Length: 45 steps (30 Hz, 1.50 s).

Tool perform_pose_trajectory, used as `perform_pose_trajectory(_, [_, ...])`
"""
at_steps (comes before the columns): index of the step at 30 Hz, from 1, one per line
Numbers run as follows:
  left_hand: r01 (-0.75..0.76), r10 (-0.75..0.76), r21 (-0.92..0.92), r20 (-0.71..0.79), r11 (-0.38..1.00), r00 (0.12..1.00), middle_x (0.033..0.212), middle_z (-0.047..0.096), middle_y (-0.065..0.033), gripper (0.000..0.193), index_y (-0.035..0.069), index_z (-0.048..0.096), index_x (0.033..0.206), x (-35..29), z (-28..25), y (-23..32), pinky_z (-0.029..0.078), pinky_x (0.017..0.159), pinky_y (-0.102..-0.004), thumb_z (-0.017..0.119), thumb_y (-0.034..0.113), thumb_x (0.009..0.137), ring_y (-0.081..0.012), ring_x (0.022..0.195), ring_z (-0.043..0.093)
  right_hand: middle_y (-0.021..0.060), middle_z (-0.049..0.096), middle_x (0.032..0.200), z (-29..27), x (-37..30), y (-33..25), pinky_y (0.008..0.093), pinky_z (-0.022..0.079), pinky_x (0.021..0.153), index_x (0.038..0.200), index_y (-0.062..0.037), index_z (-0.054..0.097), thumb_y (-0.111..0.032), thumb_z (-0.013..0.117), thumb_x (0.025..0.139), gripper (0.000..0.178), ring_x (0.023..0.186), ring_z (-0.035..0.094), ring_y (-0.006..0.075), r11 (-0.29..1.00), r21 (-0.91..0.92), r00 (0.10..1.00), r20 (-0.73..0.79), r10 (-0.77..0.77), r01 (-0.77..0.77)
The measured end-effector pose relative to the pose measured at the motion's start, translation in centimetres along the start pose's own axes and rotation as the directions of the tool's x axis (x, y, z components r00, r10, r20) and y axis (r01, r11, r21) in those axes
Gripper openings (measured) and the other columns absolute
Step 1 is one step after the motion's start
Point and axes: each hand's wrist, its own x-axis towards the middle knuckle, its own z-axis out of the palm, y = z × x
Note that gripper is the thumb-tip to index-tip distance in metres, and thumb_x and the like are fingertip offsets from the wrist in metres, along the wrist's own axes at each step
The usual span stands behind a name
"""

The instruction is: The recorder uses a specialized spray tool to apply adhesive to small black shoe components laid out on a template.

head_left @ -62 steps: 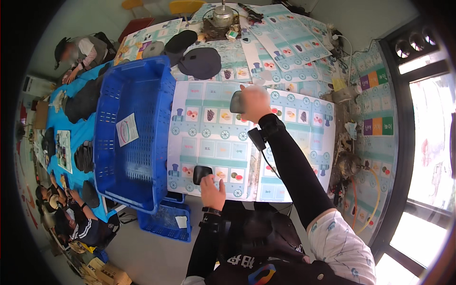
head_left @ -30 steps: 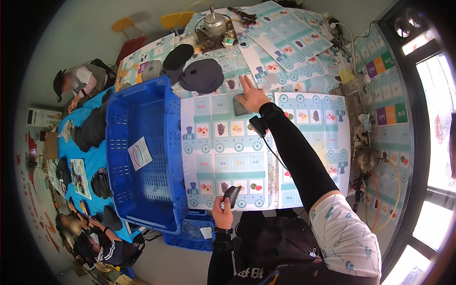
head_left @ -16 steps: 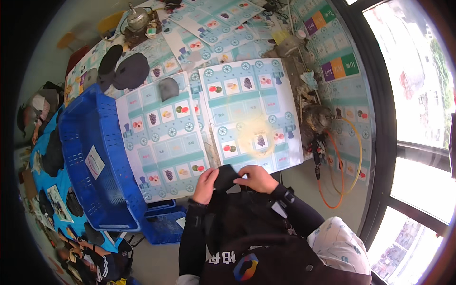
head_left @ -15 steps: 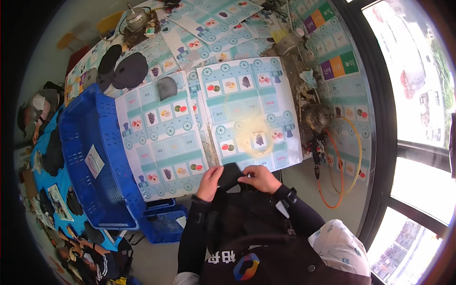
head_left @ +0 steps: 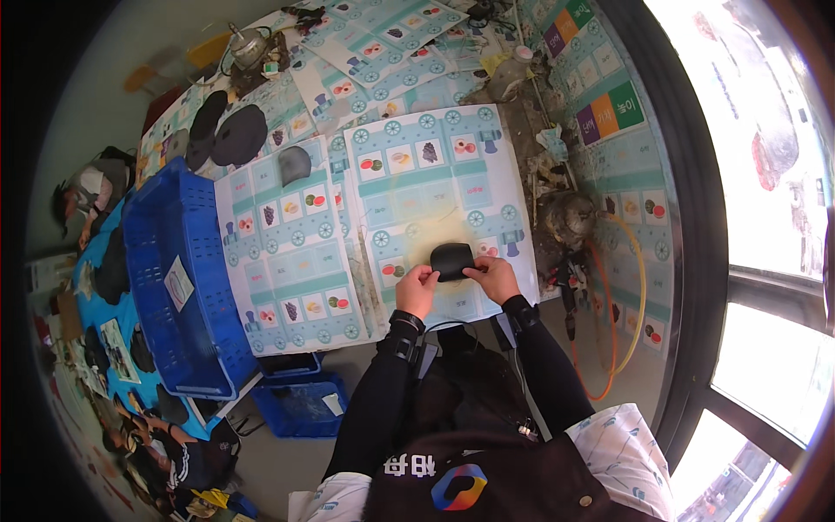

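Note:
Over the near part of the right printed sheet (head_left: pixel 383 209), I hold a small black piece (head_left: pixel 451 261) with rounded corners and a slight curve, its exact kind unclear. My left hand (head_left: pixel 417 291) pinches its lower left corner between thumb and fingers. On the opposite corner, my right hand (head_left: pixel 494 280) has the same kind of pinch. Beneath and behind the piece, a yellowish stain (head_left: pixel 417 228) marks the sheet. A similar grey curved piece (head_left: pixel 295 164) lies farther off on the left sheet (head_left: pixel 287 270).
A large blue crate (head_left: pixel 187 365) stands along the table's left side, with a smaller blue bin (head_left: pixel 300 418) below. Dark rounded pieces (head_left: pixel 239 136) lie at the back left. A grimy metal device (head_left: pixel 567 217) with orange and yellow hoses (head_left: pixel 641 300) borders the right. People (head_left: pixel 91 183) work at far left.
Both hands have carried the black piece forward from the table's near edge to above the stained sheet. Its broad face now shows more fully. The view has shifted slightly.

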Motion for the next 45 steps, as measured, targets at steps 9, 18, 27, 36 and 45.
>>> perform_pose_trajectory(9, [0.040, -0.029, 0.116, -0.093, 0.992, 0.995, 0.085, 0.075, -0.0125, 0.033, 0.001, 0.071, 0.102, 0.1, -0.2, -2.1, 0.056, 0.072, -0.0352, 0.080, 0.028, 0.085, -0.0247, 0.077, 0.072, 0.0219, 0.068, 0.106, 0.0, -0.8, 1.4, 0.0451, 0.054, 0.083, 0.104, -0.0001, 0.069, -0.032, 0.081, 0.081, 0.041, 0.094, 0.067, 0.0386, 0.942, -0.264, 0.955, -0.156, -0.254, 0.207])
perform_pose_trajectory(18, [0.234, -0.183, 0.465, -0.154, 0.854, 0.971, 0.092, 0.069, -0.0139, 0.045, -0.002, 0.064, 0.106, -7.0, -9.5, -13.3, 0.056, 0.073, -0.0379, 0.082, 0.031, 0.081, -0.0252, 0.081, 0.069, 0.0209, 0.062, 0.112, -9.5, -8.8, 12.3, 0.0472, 0.051, 0.090, 0.114, 0.0002, 0.060, -0.012, 0.075, 0.080, 0.039, 0.103, 0.062, 0.0379, 0.948, -0.215, 0.963, -0.182, 0.197, -0.235])
perform_pose_trajectory(27, [-0.185, -0.151, 0.521, 0.537, 0.833, 0.830, 0.095, 0.073, -0.0141, 0.029, 0.005, 0.067, 0.111, -11.2, -15.0, -6.7, 0.056, 0.080, -0.0409, 0.069, 0.026, 0.090, -0.0289, 0.089, 0.071, 0.0198, 0.046, 0.136, -13.6, -11.6, 14.7, 0.0481, 0.044, 0.104, 0.136, -0.0019, 0.044, -0.018, 0.084, 0.072, 0.078, 0.128, 0.043, 0.0413, 0.759, -0.628, 0.933, -0.351, -0.076, -0.174])
perform_pose_trajectory(36, [0.075, -0.232, 0.751, 0.106, 0.656, 0.967, 0.091, 0.072, -0.0136, 0.019, 0.006, 0.070, 0.102, -14.8, -28.8, -10.7, 0.054, 0.081, -0.0444, 0.068, 0.020, 0.089, -0.0329, 0.090, 0.069, 0.0189, 0.050, 0.126, -14.5, -8.7, 13.8, 0.0495, 0.046, 0.100, 0.133, 0.0014, 0.047, -0.017, 0.084, 0.072, 0.074, 0.123, 0.047, 0.0404, 0.764, -0.589, 0.948, -0.307, 0.090, -0.263])
perform_pose_trajectory(45, [-0.047, -0.086, 0.496, 0.243, 0.867, 0.966, 0.091, 0.072, -0.0131, 0.020, 0.004, 0.068, 0.109, -12.0, -24.1, -13.4, 0.056, 0.077, -0.0349, 0.066, 0.014, 0.092, -0.0264, 0.083, 0.071, 0.0110, 0.070, 0.093, -8.4, -15.4, -0.4, 0.0325, 0.056, 0.059, 0.114, 0.0003, 0.063, -0.004, 0.061, 0.075, 0.039, 0.076, 0.067, 0.0152, 0.691, 0.681, 0.969, 0.205, 0.141, -0.245])
